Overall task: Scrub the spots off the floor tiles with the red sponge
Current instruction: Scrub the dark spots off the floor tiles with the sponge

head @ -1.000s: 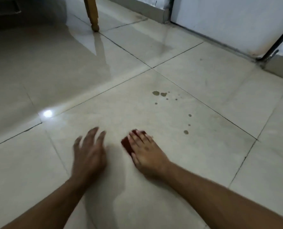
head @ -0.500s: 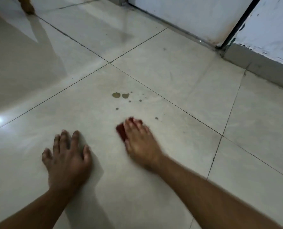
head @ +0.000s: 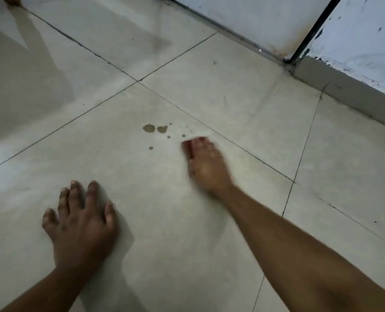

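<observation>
The right hand (head: 207, 167) lies palm down on the floor tiles (head: 142, 210), its fingers pressed flat over the red sponge (head: 187, 147), so that only a strip of red shows at the hand's ten o'clock edge and a little past the fingertips; the hand is blurred, and the rest of the sponge is hidden under it. The brown spots (head: 155, 129) sit on the same tile, near the sponge at about its ten o'clock: two larger blots side by side, then several small dots trailing toward the hand, the nearest just beside the sponge's edge, though whether any dot touches it cannot be told. One more small dot lies apart from the blots at their six o'clock. The left hand (head: 81, 224) rests flat on the same tile, well apart from the sponge at about its seven o'clock, fingers spread wide and holding nothing, with its shadow falling toward four o'clock. Both forearms reach in from the bottom of the view. Dark grout lines (head: 238, 146) cross the floor, one passing just beside the right hand at its two o'clock. At one o'clock of the scene a white wall (head: 364, 37) with a scuffed grey skirting (head: 344, 91) meets the floor beside a black upright strip (head: 310, 32).
</observation>
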